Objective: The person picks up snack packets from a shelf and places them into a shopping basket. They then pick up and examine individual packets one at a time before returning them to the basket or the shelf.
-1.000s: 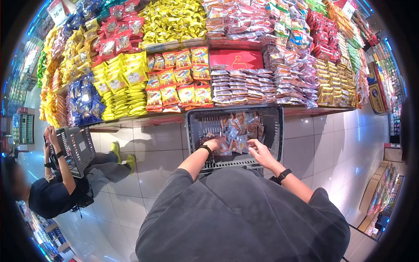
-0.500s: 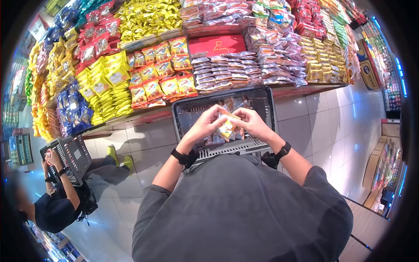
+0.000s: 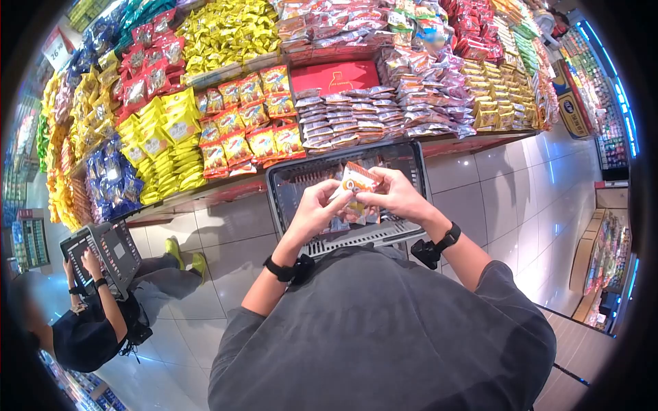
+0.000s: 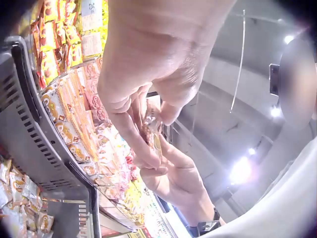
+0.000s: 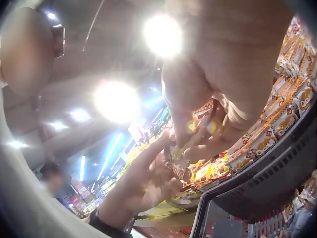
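Observation:
A small snack packet (image 3: 360,179) with an orange and white wrapper is held up over the basket. My left hand (image 3: 317,209) pinches it at one side between thumb and fingers. On the other side my right hand (image 3: 397,197) grips it the same way, both thumbs toward me. In the left wrist view the packet (image 4: 152,126) looks partly clear, its rest hidden behind fingers. Beneath the hands stands the dark grey shopping basket (image 3: 419,168), against the display's front. More small packets (image 4: 25,198) lie inside the basket.
Stacked snack bags fill the display in front: yellow bags (image 3: 168,130), red and yellow bags (image 3: 233,147), silvery packets (image 3: 349,120) and gold packets (image 3: 497,96). At left, another person (image 3: 89,332) holds a grey basket (image 3: 120,250). Tiled floor (image 3: 466,198) shows to the right.
A second ago both hands were down among the packets in the basket. They have risen together with one packet, which has since tilted so its printed face shows more.

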Tool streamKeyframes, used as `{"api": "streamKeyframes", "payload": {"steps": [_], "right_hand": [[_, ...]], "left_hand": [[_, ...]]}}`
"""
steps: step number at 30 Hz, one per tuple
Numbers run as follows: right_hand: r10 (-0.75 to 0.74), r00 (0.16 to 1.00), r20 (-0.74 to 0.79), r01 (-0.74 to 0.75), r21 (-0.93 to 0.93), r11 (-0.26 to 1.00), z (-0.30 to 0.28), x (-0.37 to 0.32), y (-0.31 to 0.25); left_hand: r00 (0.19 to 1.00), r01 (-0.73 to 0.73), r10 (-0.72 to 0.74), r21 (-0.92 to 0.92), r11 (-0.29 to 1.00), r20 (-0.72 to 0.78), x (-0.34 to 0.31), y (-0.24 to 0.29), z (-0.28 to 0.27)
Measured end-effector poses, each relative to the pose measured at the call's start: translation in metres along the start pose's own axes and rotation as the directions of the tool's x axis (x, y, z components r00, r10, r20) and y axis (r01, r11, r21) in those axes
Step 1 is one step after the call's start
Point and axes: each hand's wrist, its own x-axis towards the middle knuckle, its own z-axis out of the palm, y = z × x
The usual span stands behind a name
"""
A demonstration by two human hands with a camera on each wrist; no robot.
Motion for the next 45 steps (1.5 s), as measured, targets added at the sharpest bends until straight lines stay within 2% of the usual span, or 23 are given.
{"api": "streamKeyframes", "payload": {"steps": [1, 3, 7, 8, 9, 11, 17, 20, 21, 22, 23, 24, 25, 27, 29, 31, 33, 35, 37, 38, 40, 43, 45], "right_hand": [[-0.037, 0.999, 0.001, 0.037, -0.044, 0.998, 0.002, 0.003, 0.003], [0.018, 1.000, 0.000, -0.018, -0.006, 1.000, 0.000, 0.003, 0.007], [0.044, 0.998, 0.039, -0.043, -0.017, 0.999, -0.001, 0.002, 0.008], [-0.057, 0.998, 0.027, 0.058, -0.048, 0.997, -0.003, 0.011, 0.034], [-0.057, 0.998, 0.042, 0.052, 0.093, 0.994, 0.000, 0.011, 0.038], [0.041, 0.998, 0.056, -0.048, 0.135, 0.990, 0.003, 0.007, 0.029], [0.066, 0.981, 0.180, -0.076, 0.051, 0.996, -0.010, 0.001, 0.008], [-0.006, 0.983, 0.183, 0.031, -0.139, 0.990, -0.022, 0.005, 0.020], [-0.046, 0.979, 0.196, 0.093, -0.240, 0.966, -0.021, 0.011, 0.019], [-0.005, 0.988, 0.153, 0.027, -0.140, 0.990, -0.017, 0.011, 0.008], [0.052, 0.989, 0.138, -0.047, -0.040, 0.998, -0.013, 0.010, -0.003], [0.058, 0.986, 0.155, -0.043, -0.099, 0.994, -0.007, 0.013, -0.016], [0.060, 0.984, 0.165, -0.032, -0.168, 0.985, -0.009, 0.018, -0.026], [-0.110, 0.967, 0.228, 0.224, -0.573, 0.788, -0.021, 0.040, -0.010], [-0.092, 0.975, 0.202, 0.193, -0.571, 0.798, -0.024, 0.051, -0.017], [-0.161, 0.980, 0.116, 0.196, -0.423, 0.885, -0.023, 0.064, -0.043], [-0.361, 0.933, -0.002, 0.295, -0.573, 0.765, -0.045, 0.099, -0.055], [-0.605, 0.796, -0.016, 0.423, -0.701, 0.575, -0.062, 0.139, -0.079], [-0.682, 0.718, 0.139, 0.444, -0.847, 0.294, -0.090, 0.189, -0.082], [-0.674, 0.725, 0.141, 0.440, -0.848, 0.296, -0.101, 0.204, -0.077], [-0.623, 0.724, 0.296, 0.344, -0.938, -0.046, -0.114, 0.241, -0.069], [-0.416, 0.838, 0.352, 0.306, -0.936, -0.176, -0.119, 0.274, -0.047], [-0.362, 0.856, 0.370, 0.296, -0.924, -0.243, -0.116, 0.283, -0.040]], "left_hand": [[0.999, 0.034, -0.033, -0.059, 0.998, 0.014, -0.001, 0.001, 0.000], [0.993, -0.109, 0.120, 0.314, 0.943, -0.018, 0.001, -0.009, -0.006], [0.989, -0.077, 0.122, 0.414, 0.907, -0.083, -0.002, 0.006, -0.001], [0.987, -0.044, 0.092, 0.334, 0.941, -0.131, -0.001, -0.002, -0.003], [0.990, -0.053, 0.092, 0.331, 0.942, -0.104, -0.004, 0.009, 0.003], [0.999, 0.044, -0.038, 0.170, 0.985, -0.034, -0.005, 0.012, 0.008], [0.996, 0.071, -0.078, 0.176, 0.982, 0.033, -0.002, 0.009, 0.006], [0.999, 0.047, -0.052, 0.249, 0.967, 0.015, -0.002, 0.008, 0.006], [0.980, -0.189, 0.195, 0.488, 0.852, 0.039, 0.003, -0.001, 0.003], [0.987, -0.131, 0.160, 0.441, 0.888, -0.029, 0.006, -0.009, -0.001], [0.958, -0.257, 0.284, 0.556, 0.790, 0.038, 0.009, -0.016, -0.010], [0.999, 0.010, 0.008, 0.365, 0.931, -0.048, 0.002, -0.002, -0.005], [0.999, -0.010, 0.020, 0.288, 0.958, -0.033, 0.003, -0.004, -0.005], [0.998, -0.048, 0.058, 0.232, 0.971, -0.038, 0.004, -0.002, -0.006], [0.992, 0.115, -0.111, 0.080, 0.990, -0.056, 0.003, 0.000, -0.012], [0.989, 0.141, -0.142, -0.022, 0.990, -0.041, 0.003, 0.000, -0.023], [0.991, 0.118, -0.117, 0.017, 0.993, -0.064, 0.001, -0.009, -0.029], [0.990, 0.140, -0.137, 0.102, 0.985, -0.041, 0.000, -0.011, -0.031], [0.998, 0.054, -0.055, 0.154, 0.987, -0.002, 0.001, -0.019, -0.024], [0.998, 0.053, -0.056, 0.194, 0.980, 0.012, 0.001, -0.020, -0.021], [1.000, 0.003, -0.004, 0.293, 0.956, 0.001, 0.000, -0.018, -0.016], [0.999, -0.032, 0.044, 0.363, 0.931, -0.025, 0.000, -0.020, -0.017], [0.997, -0.052, 0.074, 0.452, 0.890, -0.031, -0.001, -0.018, -0.020]]}}
